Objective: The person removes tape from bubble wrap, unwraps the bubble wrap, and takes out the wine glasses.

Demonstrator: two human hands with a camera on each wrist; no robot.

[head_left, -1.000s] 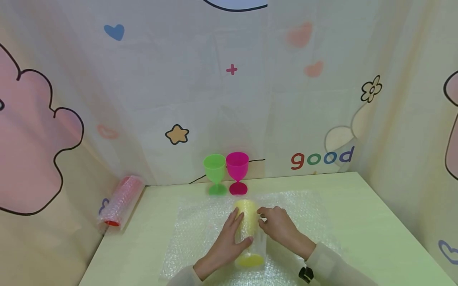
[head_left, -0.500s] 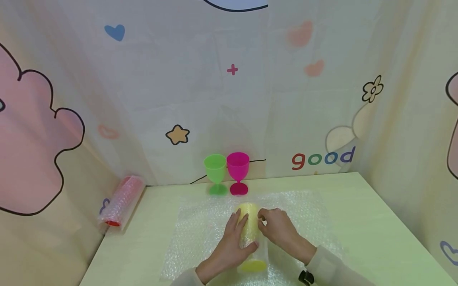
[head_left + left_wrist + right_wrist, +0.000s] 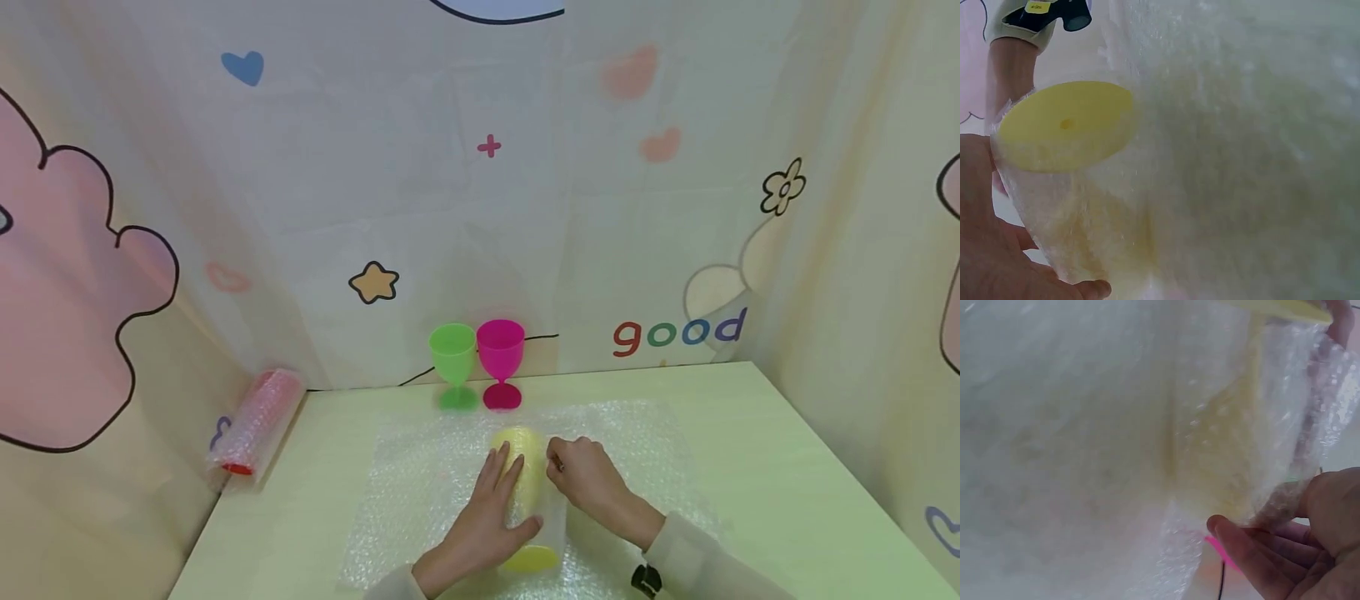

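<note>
A yellow goblet [image 3: 532,558] lies on its side in a roll of bubble wrap [image 3: 1166,169], its round foot toward me. My left hand [image 3: 486,517] rests on top of the roll with fingers extended and thumb spread. At the roll's right side, near the far end, my right hand [image 3: 588,477] pinches the bubble wrap between thumb and curled fingers. In the right wrist view the thumb [image 3: 1235,544] presses the film's edge beside the goblet's bowl. The rest of the sheet [image 3: 420,492] spreads flat underneath on the table.
A green goblet [image 3: 453,354] and a magenta goblet [image 3: 501,348] stand upright side by side at the table's back edge. Another roll of bubble wrap [image 3: 258,425], with something red inside, lies at the left edge. A printed curtain [image 3: 300,183] hangs behind.
The wrapped goblet has shifted slightly toward me and to the right. My left hand has moved with it, and my right hand has edged a little to the right, still pinching the wrap.
</note>
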